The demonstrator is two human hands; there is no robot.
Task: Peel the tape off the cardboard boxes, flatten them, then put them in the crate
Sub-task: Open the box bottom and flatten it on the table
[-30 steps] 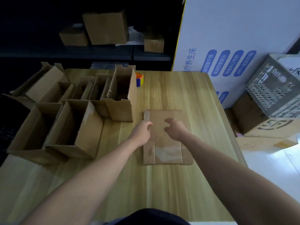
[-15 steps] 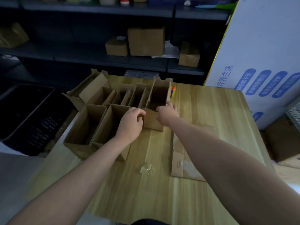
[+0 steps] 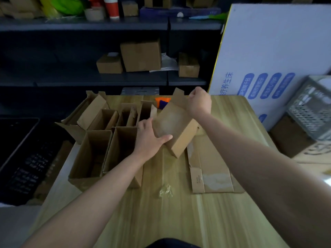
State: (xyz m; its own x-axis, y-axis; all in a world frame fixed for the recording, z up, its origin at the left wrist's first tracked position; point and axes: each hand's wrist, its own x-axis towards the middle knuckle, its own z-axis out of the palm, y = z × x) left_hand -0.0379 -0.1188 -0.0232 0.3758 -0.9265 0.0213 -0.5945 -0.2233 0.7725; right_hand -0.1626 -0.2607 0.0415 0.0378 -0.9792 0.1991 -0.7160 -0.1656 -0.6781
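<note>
Head view: left hand (image 3: 150, 138) grips the tilted box (image 3: 176, 127) at its near end; right hand (image 3: 198, 103) clutches its far end, over flat cardboard (image 3: 213, 169).

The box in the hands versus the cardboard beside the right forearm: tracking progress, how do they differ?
The held box is three-dimensional; the flat cardboard is collapsed. The held box is tilted between left hand and right hand; the flat cardboard lies on the table. Both are brown with pale tape patches.

A brown box (image 3: 176, 126) tilts, lifted beside a flattened box (image 3: 213, 167).
</note>
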